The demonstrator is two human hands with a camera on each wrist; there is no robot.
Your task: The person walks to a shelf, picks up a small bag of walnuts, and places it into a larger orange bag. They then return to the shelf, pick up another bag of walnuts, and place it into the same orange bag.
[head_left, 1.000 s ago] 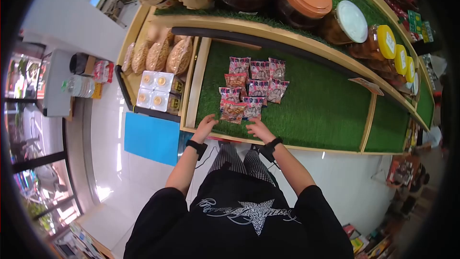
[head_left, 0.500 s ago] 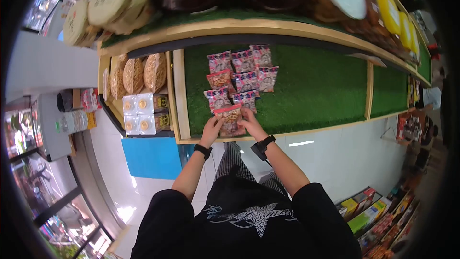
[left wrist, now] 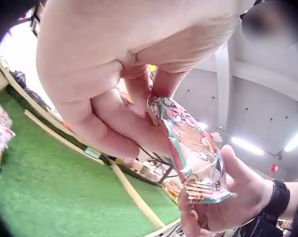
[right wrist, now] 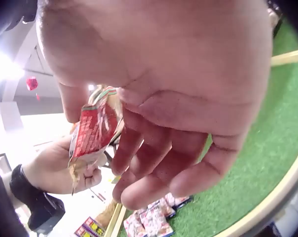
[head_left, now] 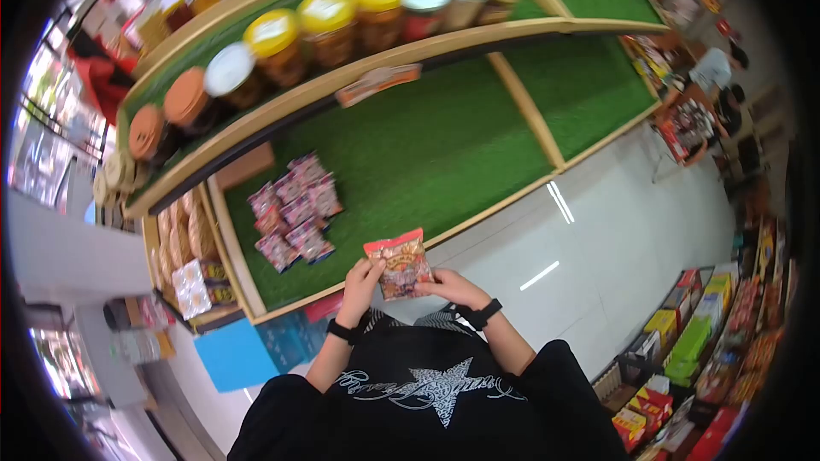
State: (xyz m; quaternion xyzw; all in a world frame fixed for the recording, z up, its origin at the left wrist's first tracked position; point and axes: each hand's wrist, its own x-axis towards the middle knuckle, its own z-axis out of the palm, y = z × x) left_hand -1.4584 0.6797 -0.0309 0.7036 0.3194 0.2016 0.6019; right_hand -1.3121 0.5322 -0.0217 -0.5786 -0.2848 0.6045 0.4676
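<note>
A red-topped snack packet (head_left: 401, 265) is held up in front of the body, near the shelf's front edge. The left hand (head_left: 363, 288) pinches its left side; in the left wrist view that hand (left wrist: 134, 64) grips one end of the packet (left wrist: 193, 148). On the packet's lower right, the right hand (head_left: 459, 288) holds it between thumb and fingers, and the right wrist view shows this hand (right wrist: 164, 98) with curled fingers beside the packet (right wrist: 95, 129). Several pink packets (head_left: 299, 205) lie grouped on the green mat (head_left: 410, 154), left of the hands.
Jars with yellow lids (head_left: 327, 13) and others line the upper shelf. Left of a wooden divider (head_left: 233, 243) are bagged goods (head_left: 201, 230) and a clear-topped pack (head_left: 191, 288). A blue panel (head_left: 235, 357) stands below. Boxed goods (head_left: 688, 350) fill a rack at lower right.
Both hands reached the front packet, took hold of it and lifted it off the mat toward the body. The head view has turned, so the shelf now slants and its right part shows more.
</note>
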